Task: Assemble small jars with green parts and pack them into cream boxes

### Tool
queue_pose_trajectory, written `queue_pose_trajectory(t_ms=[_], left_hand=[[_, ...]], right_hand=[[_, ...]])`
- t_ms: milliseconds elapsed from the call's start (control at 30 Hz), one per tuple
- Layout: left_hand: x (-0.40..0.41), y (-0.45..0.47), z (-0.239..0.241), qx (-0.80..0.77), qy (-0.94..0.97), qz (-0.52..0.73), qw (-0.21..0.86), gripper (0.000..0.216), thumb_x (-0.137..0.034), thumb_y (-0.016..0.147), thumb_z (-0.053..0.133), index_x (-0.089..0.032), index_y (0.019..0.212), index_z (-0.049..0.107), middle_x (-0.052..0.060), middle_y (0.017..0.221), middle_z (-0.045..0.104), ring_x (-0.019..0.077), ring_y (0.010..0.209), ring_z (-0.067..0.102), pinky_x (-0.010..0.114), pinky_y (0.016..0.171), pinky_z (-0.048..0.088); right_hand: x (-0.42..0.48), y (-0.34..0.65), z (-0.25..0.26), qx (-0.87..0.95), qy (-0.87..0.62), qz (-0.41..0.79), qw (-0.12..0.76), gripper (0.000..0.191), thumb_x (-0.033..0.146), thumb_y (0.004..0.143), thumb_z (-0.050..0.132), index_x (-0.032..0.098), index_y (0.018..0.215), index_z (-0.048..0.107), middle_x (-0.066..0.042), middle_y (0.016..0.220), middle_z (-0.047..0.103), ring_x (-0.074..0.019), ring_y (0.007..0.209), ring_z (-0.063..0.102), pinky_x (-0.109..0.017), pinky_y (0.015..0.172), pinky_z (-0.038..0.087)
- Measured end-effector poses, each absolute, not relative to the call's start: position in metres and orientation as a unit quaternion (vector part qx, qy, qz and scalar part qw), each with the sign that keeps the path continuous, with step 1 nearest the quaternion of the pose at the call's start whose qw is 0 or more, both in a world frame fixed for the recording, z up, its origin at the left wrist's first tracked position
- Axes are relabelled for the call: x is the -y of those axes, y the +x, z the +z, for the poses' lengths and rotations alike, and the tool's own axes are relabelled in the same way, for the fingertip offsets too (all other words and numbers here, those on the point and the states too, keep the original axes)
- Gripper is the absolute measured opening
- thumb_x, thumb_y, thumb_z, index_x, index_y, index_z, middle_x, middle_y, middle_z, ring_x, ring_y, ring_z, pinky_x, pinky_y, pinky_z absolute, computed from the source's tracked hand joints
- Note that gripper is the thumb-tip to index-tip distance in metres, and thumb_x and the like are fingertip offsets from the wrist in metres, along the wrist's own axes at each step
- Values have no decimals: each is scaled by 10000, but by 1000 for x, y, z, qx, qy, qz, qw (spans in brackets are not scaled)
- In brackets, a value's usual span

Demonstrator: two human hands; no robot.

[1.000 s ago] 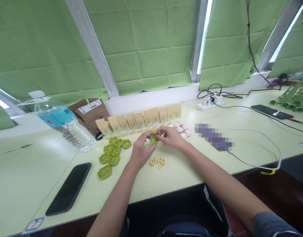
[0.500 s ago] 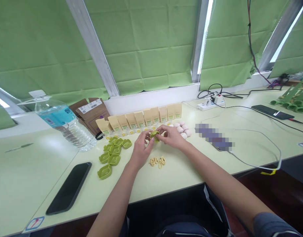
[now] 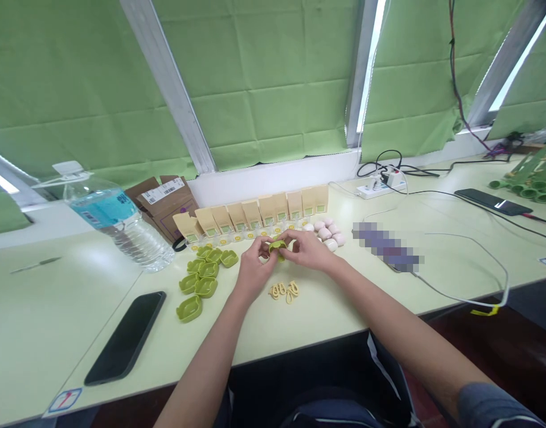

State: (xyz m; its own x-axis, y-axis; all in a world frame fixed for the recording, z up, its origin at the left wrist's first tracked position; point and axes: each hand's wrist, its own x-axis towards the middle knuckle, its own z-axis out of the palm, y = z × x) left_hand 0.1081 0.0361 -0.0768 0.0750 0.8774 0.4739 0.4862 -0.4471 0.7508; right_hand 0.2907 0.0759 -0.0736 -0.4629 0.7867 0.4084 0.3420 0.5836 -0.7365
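Observation:
Between my two hands is a small green plastic shell (image 3: 278, 244), held just above the table. My left hand (image 3: 256, 264) is closed on its left side, and my right hand (image 3: 305, 249) pinches its right side with thumb and fingers. Part of the shell is hidden behind the fingertips. Several similar green shells (image 3: 207, 270) lie in a cluster to the left. Small yellow loop-shaped pieces (image 3: 284, 290) lie in front of my hands. Several pale pink and white rounded pieces (image 3: 328, 232) are grouped just beyond my right hand.
A row of small beige cartons (image 3: 255, 215) stands along the back. At left are a large water bottle (image 3: 116, 220), a cardboard box (image 3: 166, 208), and a black phone (image 3: 125, 337). A power strip (image 3: 379, 185) with cables and another phone (image 3: 493, 202) lie at right.
The green shell has tilted between my hands, and my right fingers have shifted to grip its right edge. The things on the table have stayed put.

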Motion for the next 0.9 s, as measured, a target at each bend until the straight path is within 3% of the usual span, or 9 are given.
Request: queue_pose_trajectory(t_ms=[400,900], left_hand=[[-39,107,-81,-483,692,475,249,135,-245,835,622,-211,955,570,16,875,650,138,765,618,261,709,495],[-36,109,-79,-481,690,471,266,138,-220,808,622,-206,925,550,-11,811,600,117,717,561,233,673,458]], right_hand=[[-78,289,-76,807,-337,312,372,177,261,853,624,206,1009,685,-25,958,722,-82,548,535,-223,544,417],[-79,290,-74,801,-312,350,373,123,235,829,629,186,928,684,-17,900,698,-96,613,561,-227,590,441]])
